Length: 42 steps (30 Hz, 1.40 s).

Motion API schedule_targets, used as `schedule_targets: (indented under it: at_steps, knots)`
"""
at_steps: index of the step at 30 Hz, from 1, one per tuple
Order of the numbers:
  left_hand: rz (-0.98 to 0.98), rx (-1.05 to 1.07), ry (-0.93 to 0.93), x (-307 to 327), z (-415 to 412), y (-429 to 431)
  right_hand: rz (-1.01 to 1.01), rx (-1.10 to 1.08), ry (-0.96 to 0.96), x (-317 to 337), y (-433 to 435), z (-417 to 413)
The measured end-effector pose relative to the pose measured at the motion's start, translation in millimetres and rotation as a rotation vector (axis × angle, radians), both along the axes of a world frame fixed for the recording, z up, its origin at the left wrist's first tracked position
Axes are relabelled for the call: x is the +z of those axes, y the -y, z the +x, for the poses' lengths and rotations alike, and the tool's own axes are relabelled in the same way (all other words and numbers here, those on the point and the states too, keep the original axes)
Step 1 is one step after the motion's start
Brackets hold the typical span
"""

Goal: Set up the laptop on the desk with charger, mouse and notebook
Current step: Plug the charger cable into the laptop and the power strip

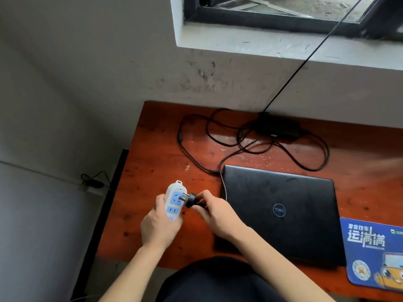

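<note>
Step in hand, by judgement: seating the charger plug in the power strip. At the near left of the desk (152, 149): left hand (160, 231) closed around the lower body of the white power strip (174, 200), strip held above the desk edge, blue sockets facing right. Just right of it: right hand (214, 215) pinching the black plug (192, 200) by its rear body, prongs touching or just entering the upper blue socket; depth of insertion not clear. To do this well: keep the strip braced against the left palm; square the prongs to the slots before pressing; push straight along the prong axis, not at a tilt; keep fingertips behind the plug face and off the metal; stop only when the plug face meets the socket face. Farther right: closed black laptop (281, 210) lying flat at the desk centre, lid down, not yet opened. Beyond it, at the far side by the wall: charger brick (277, 127) with its cable (196, 158) looped loosely across the desk; leave slack there, avoid pulling the loops tight. At the near right: blue mouse pad (375, 253) just beside the laptop. No mouse or notebook in view.
</note>
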<state>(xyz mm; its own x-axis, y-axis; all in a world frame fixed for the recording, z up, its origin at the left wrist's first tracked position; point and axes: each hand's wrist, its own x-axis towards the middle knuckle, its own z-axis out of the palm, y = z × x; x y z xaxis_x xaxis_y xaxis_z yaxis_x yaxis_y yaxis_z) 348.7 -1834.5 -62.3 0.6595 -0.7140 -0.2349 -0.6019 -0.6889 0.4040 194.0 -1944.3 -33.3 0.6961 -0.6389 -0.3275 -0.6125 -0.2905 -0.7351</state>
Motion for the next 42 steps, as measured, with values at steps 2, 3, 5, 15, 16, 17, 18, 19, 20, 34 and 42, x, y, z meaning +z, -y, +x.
schedule_targets:
  at_steps: [2, 3, 5, 15, 16, 17, 18, 19, 20, 34, 42]
  knots:
    - [-0.007, -0.007, 0.003, 2, -1, 0, -0.049, 0.008, -0.019, 3, 1, -3]
    - [-0.014, -0.004, 0.008, 3, -1, 0, -0.067, 0.012, -0.029, 4, 1, -3]
    - [-0.031, 0.0, 0.028, 6, -2, 0, -0.099, 0.011, -0.05, 7, 0, -3]
    - [-0.088, -0.069, 0.146, 14, -5, 12, -0.658, 0.111, -0.129, 26, 5, 8]
    - [-0.098, -0.087, 0.167, 15, -5, 13, -0.699, 0.114, -0.133, 29, 5, 9]
    - [-0.105, -0.103, 0.189, 16, -6, 14, -0.735, 0.113, -0.128, 30, 7, 9]
    - [-0.103, -0.117, 0.203, 18, -7, 15, -0.769, 0.117, -0.116, 31, 8, 9]
    - [-0.097, -0.132, 0.211, 19, -8, 15, -0.786, 0.124, -0.103, 32, 9, 9]
    - [-0.096, -0.146, 0.221, 20, -9, 15, -0.786, 0.14, -0.09, 33, 9, 10]
    - [-0.09, -0.183, 0.265, 36, -7, 17, -0.671, 0.227, -0.035, 40, 2, 13]
    - [-0.031, -0.181, 0.338, 57, -14, 22, -0.605, 0.369, -0.114, 47, 17, 10]
